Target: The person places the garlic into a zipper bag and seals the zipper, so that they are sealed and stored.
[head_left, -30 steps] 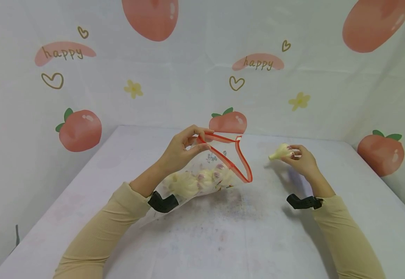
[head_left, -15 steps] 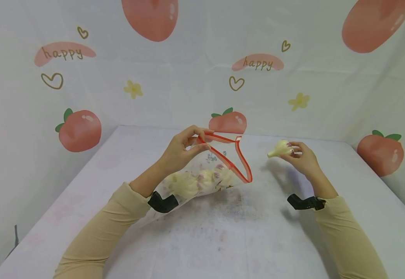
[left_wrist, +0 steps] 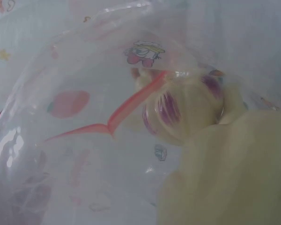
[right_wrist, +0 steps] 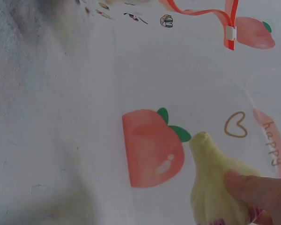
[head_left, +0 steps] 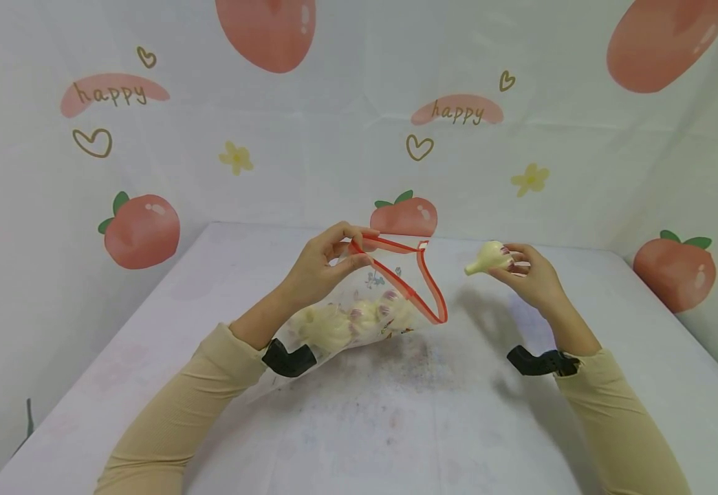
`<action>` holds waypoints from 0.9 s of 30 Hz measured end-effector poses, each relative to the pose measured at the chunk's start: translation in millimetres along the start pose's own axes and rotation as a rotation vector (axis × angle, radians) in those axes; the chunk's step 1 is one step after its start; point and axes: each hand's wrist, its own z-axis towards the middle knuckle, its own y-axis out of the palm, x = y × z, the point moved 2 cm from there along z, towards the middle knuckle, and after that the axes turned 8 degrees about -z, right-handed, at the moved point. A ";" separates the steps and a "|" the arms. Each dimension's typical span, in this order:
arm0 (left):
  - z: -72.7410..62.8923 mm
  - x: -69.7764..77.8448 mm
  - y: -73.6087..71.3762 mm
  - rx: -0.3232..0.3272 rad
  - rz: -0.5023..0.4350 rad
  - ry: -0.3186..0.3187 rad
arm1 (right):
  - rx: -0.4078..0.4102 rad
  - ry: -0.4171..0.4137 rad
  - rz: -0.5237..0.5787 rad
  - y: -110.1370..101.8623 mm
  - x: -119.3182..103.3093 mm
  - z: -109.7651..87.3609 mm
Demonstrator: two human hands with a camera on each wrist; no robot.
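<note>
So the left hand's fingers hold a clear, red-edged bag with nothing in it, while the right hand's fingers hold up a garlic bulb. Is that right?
Almost: the bag isn't empty. The head view shows several garlic bulbs inside it. The rest stands: the left hand's fingers hold the clear, red-edged bag, and the right hand's fingers hold up another bulb.

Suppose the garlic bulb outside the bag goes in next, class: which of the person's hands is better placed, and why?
Probably the right. The right hand holds that garlic bulb on the side where the bag gapes open. The left hand is occupied, pinching the bag's edge.
</note>
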 end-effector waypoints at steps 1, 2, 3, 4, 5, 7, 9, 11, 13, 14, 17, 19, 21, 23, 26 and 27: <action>0.1 -0.1 -0.1 -0.001 0.001 0.001 | 0.000 -0.006 -0.002 -0.4 -1.7 -0.5; 0.2 -0.3 -0.1 -0.001 0.000 0.002 | 0.003 -0.011 -0.001 -0.7 -3.4 -1.0; 0.1 0.0 0.0 -0.001 -0.001 0.002 | 0.006 -0.015 -0.004 -1.1 -4.8 -1.5; 0.2 0.1 0.1 -0.002 -0.001 0.001 | 0.008 -0.018 -0.005 -1.5 -6.7 -2.3; 0.2 0.2 0.2 -0.002 -0.002 0.001 | 0.010 -0.022 -0.002 -1.9 -8.5 -2.9; 0.2 0.4 0.3 -0.002 -0.002 -0.001 | 0.015 -0.033 0.007 -2.3 -11.8 -4.3; 0.2 0.7 0.5 -0.002 -0.003 -0.005 | 0.021 -0.049 0.014 -2.8 -15.2 -5.9; 0.3 1.1 0.5 -0.001 -0.002 -0.008 | 0.026 -0.068 0.020 -2.9 -18.2 -7.1; 0.2 1.2 0.7 0.000 -0.002 -0.013 | 0.030 -0.084 0.021 -3.2 -21.3 -8.4; 0.2 1.3 0.8 0.001 -0.002 -0.017 | 0.029 -0.090 0.022 -3.3 -23.0 -9.1; 0.3 1.7 1.2 0.003 -0.005 -0.023 | 0.024 -0.101 0.034 -3.4 -26.8 -10.5; 0.4 1.8 1.3 0.002 -0.010 -0.020 | 0.019 -0.103 0.047 -3.8 -29.1 -11.6; 0.5 1.6 1.3 0.000 -0.010 -0.013 | 0.013 -0.105 0.055 -4.2 -31.1 -12.8; 0.7 1.4 1.6 -0.002 -0.008 -0.008 | 0.010 -0.109 0.061 -4.5 -32.9 -13.9; 0.6 0.0 1.6 -0.001 -0.005 -0.011 | 0.015 -0.120 0.070 -4.8 -36.5 -16.2; 0.6 -0.5 1.6 -0.001 -0.006 -0.013 | 0.020 -0.126 0.075 -4.7 -37.9 -16.9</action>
